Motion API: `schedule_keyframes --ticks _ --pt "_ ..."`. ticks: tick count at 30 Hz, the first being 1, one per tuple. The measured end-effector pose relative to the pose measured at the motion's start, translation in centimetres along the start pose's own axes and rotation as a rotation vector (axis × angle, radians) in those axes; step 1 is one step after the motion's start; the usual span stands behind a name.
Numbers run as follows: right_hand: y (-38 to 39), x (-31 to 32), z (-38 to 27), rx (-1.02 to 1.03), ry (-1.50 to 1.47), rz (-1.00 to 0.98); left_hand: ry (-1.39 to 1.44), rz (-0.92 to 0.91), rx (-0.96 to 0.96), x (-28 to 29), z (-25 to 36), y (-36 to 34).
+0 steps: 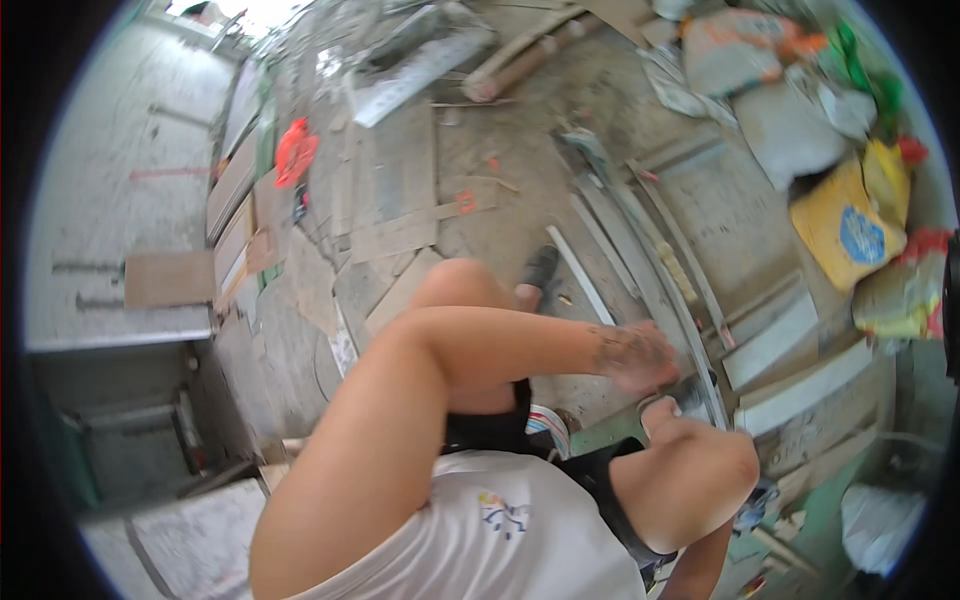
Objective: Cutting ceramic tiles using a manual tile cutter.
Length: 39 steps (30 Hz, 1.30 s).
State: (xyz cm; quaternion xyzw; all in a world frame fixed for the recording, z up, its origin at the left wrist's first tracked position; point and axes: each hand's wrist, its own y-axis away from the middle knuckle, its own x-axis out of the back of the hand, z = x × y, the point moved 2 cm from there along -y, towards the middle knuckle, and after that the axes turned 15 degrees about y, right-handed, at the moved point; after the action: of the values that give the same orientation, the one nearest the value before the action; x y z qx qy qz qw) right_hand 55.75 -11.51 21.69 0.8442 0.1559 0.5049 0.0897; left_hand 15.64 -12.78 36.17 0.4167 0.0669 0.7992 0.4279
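My left hand [643, 362] reaches across my body to the right, low over the long grey strips [700, 365] on the floor and just above my right sandalled foot [655, 405]. Its fingers are smeared by motion, so I cannot make out whether they grip anything. Part of my right forearm [700, 568] shows at the lower right beside my bent right knee [745, 465]; that hand is out of view. My left foot [538, 268], in a dark shoe, is beside a thin white strip [580, 275].
Cardboard and boards [390, 200] cover the dusty floor ahead, with an orange plastic bag [295, 150] farther left. Yellow and white sacks [840, 240] line the right side. A dark open compartment [130, 410] and a pale panel [120, 150] with leaning boards [232, 190] stand at the left.
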Motion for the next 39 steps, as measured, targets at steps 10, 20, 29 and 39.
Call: schedule_keyframes --ticks 10,20,29,39 --pt "-1.5 16.3 -9.8 -0.09 -0.271 0.157 -0.119 0.436 -0.217 4.1 1.8 4.6" --pt "-3.7 4.8 -29.7 0.399 0.056 -0.235 0.336 1.691 -0.221 -0.8 -7.1 31.0" --pt "1.1 -6.8 -28.5 0.69 0.474 -0.501 0.925 1.09 1.119 -37.2 -21.8 37.5" --pt "-2.1 -8.2 -23.1 0.57 0.481 -0.538 1.01 0.632 0.997 -45.3 -14.7 31.7"
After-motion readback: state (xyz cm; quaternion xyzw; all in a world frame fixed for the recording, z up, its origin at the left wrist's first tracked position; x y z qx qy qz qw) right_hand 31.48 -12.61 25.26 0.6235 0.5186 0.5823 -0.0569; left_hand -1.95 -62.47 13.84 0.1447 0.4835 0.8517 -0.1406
